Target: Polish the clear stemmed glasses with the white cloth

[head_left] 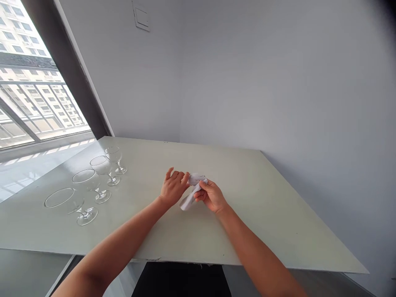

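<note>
Over the middle of the table, my right hand (213, 195) pinches a crumpled white cloth (189, 199) between thumb and fingers. One narrow end of it hangs down to the left, below the grip. My left hand (175, 185) is closed at the cloth's upper left part, its fingers curled and one finger raised. Whether the bunched part of the cloth wraps around something cannot be made out. Off to the left stand several clear stemmed glasses in a slanting row, from the nearest glass (87, 215) to the farthest glass (120, 169), all upright and apart from my hands.
The pale glossy table (262, 231) reaches back toward a grey wall (262, 82). Its front edge runs just before my body. A window (34, 90) with a railing outside is at the left, and a wall switch (142, 17) sits above.
</note>
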A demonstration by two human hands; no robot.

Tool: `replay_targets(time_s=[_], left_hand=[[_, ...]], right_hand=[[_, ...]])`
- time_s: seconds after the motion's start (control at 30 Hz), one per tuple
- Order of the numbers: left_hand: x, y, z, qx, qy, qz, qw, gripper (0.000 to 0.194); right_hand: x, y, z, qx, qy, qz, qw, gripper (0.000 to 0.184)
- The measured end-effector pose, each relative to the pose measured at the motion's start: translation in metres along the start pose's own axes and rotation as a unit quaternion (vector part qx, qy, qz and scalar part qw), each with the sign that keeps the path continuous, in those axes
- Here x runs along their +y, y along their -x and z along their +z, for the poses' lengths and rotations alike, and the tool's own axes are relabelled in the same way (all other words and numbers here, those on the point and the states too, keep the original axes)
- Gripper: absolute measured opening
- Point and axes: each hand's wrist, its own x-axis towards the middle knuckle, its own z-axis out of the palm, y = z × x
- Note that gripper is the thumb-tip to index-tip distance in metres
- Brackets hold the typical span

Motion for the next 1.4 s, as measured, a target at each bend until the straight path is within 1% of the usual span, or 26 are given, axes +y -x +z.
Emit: replay_targets(time_s=[0.07,0.13,0.2,0.23,0.3,0.37,0.4,0.43,0.5,0.57,0.63,0.7,0.77,0.87,0.93,1.0,1.03,1.07,1.13,1.17,1.2,1.23,1.27,1.33,1.37,1.4], left_hand=[[-0.001,-0.002,-0.005,-0.016,0.012,0.004,1.000,0.025],[-0.002,-0.004,-0.008,-0.045,0.050,0.013,0.998,0.029],[-0.005,-0.006,-0.011,-0.099,0.108,0.019,0.989,0.034],[-0.007,-0.006,-0.013,-0.141,0.145,0.017,0.979,0.036],[-0.010,-0.007,-0.016,-0.248,0.236,0.010,0.940,0.040],[-0.012,-0.007,-0.018,-0.335,0.320,-0.004,0.886,0.042],[-0.013,-0.006,-0.019,-0.357,0.349,-0.011,0.866,0.043],[-0.013,-0.006,-0.019,-0.363,0.364,-0.016,0.857,0.042],[-0.013,-0.006,-0.018,-0.348,0.352,-0.017,0.869,0.042],[-0.011,-0.006,-0.015,-0.302,0.296,-0.004,0.906,0.039],[-0.007,-0.006,-0.014,-0.209,0.212,0.016,0.955,0.035],[-0.003,-0.007,-0.015,-0.095,0.120,0.037,0.987,0.033],[0.001,-0.007,-0.016,-0.017,0.052,0.062,0.997,0.034],[0.000,-0.007,-0.019,0.001,0.031,0.085,0.996,0.029],[-0.005,-0.008,-0.021,-0.029,0.075,0.070,0.994,0.031],[-0.011,-0.009,-0.024,-0.107,0.166,0.031,0.980,0.033],[-0.015,-0.009,-0.027,-0.168,0.226,0.014,0.959,0.035],[-0.018,-0.010,-0.029,-0.236,0.288,0.002,0.928,0.038],[-0.023,-0.011,-0.034,-0.357,0.388,-0.005,0.849,0.046],[-0.024,-0.011,-0.035,-0.395,0.416,-0.002,0.819,0.048],[-0.023,-0.011,-0.035,-0.405,0.423,-0.003,0.810,0.047],[-0.022,-0.011,-0.034,-0.383,0.410,-0.010,0.828,0.045],[-0.019,-0.010,-0.032,-0.334,0.376,-0.017,0.865,0.041],[-0.012,-0.009,-0.025,-0.191,0.255,-0.001,0.948,0.030],[-0.009,-0.009,-0.020,-0.124,0.186,0.022,0.974,0.030],[-0.007,-0.008,-0.015,-0.077,0.124,0.052,0.988,0.031]], right_hand=[[-0.005,0.002,-0.007,-0.021,0.015,0.001,1.000,0.027],[-0.012,0.005,-0.011,-0.061,0.080,-0.002,0.995,0.027],[-0.021,0.010,-0.014,-0.102,0.169,-0.002,0.980,0.027],[-0.026,0.013,-0.015,-0.120,0.211,0.002,0.970,0.027],[-0.034,0.017,-0.015,-0.152,0.270,0.016,0.951,0.026],[-0.039,0.020,-0.016,-0.170,0.294,0.033,0.940,0.026],[-0.039,0.020,-0.016,-0.171,0.300,0.037,0.938,0.027],[-0.039,0.020,-0.016,-0.168,0.304,0.039,0.937,0.027],[-0.035,0.018,-0.016,-0.150,0.304,0.032,0.940,0.026],[-0.029,0.014,-0.017,-0.119,0.292,0.015,0.949,0.024],[-0.022,0.010,-0.017,-0.070,0.257,-0.006,0.964,0.025],[-0.017,0.005,-0.018,-0.017,0.192,-0.023,0.981,0.027],[-0.015,0.002,-0.018,0.018,0.115,-0.029,0.993,0.029],[-0.017,0.003,-0.016,0.000,0.070,-0.012,0.997,0.033],[-0.022,0.008,-0.014,-0.042,0.109,0.002,0.993,0.033],[-0.028,0.014,-0.013,-0.079,0.168,0.005,0.983,0.032],[-0.032,0.017,-0.014,-0.097,0.195,0.005,0.976,0.031],[-0.035,0.020,-0.014,-0.114,0.218,0.005,0.969,0.029],[-0.039,0.024,-0.016,-0.142,0.248,0.003,0.958,0.024],[-0.039,0.024,-0.018,-0.149,0.255,0.002,0.955,0.022],[-0.038,0.023,-0.019,-0.145,0.255,0.000,0.956,0.021],[-0.036,0.020,-0.020,-0.128,0.245,-0.001,0.961,0.020],[-0.033,0.017,-0.020,-0.098,0.223,-0.002,0.970,0.021],[-0.023,0.009,-0.020,-0.010,0.148,-0.001,0.989,0.021],[-0.018,0.005,-0.019,0.035,0.100,0.003,0.994,0.020],[-0.013,0.002,-0.018,0.072,0.054,0.009,0.996,0.019]])
